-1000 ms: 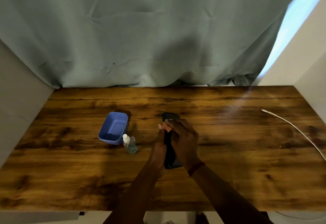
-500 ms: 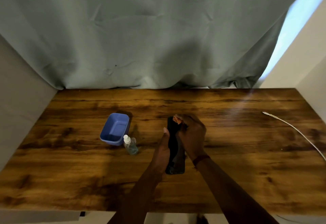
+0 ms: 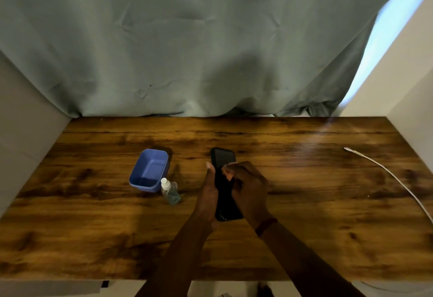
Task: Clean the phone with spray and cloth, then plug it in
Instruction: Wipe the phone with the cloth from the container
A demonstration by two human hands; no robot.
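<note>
Two hands meet phone [image 3: 222, 158]: left hand [image 3: 209, 192] grips edge, right hand [image 3: 251, 189] fingers [image 3: 228, 172] curled atop.

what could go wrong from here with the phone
The phone is held along one edge by the left hand while the right hand presses on its screen; a slip could drop it onto the table. The spray bottle stands close to the left forearm and might get knocked over.
</note>
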